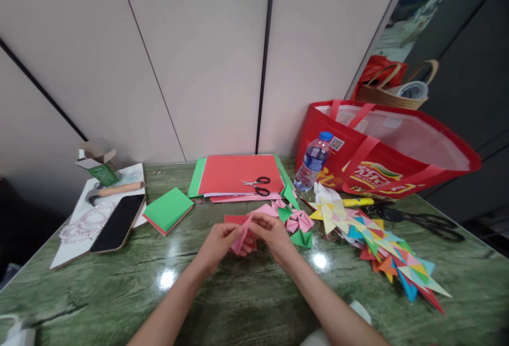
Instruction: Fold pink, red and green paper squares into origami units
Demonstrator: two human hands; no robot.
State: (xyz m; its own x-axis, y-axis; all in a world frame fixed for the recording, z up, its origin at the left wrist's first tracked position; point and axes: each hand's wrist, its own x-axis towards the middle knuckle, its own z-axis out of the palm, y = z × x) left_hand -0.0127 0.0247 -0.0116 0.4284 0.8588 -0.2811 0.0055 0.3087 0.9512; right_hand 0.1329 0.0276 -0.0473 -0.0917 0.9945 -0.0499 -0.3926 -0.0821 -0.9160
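Between my two hands is a folded piece of pink paper (pixel 240 240), held up just above the green marbled table. My left hand (pixel 222 242) pinches its left side, thumb and fingers closed. From the right, my right hand (pixel 272 232) grips the upper edge with its fingertips. Red paper (pixel 234 219) lies right behind the hands and is partly covered by them. Beside my right hand are several folded pink pieces (pixel 300 222) and a folded green piece (pixel 302 239).
Scissors (pixel 260 186) rest on stacked red paper (pixel 238 168). Green sheets (pixel 169 209), a phone (pixel 119 224) and a hammer (pixel 115 189) lie left. At right stand a water bottle (pixel 314 161) and red bag (pixel 382 155), with colourful folded stars (pixel 385 248) and black scissors (pixel 425 221) before them.
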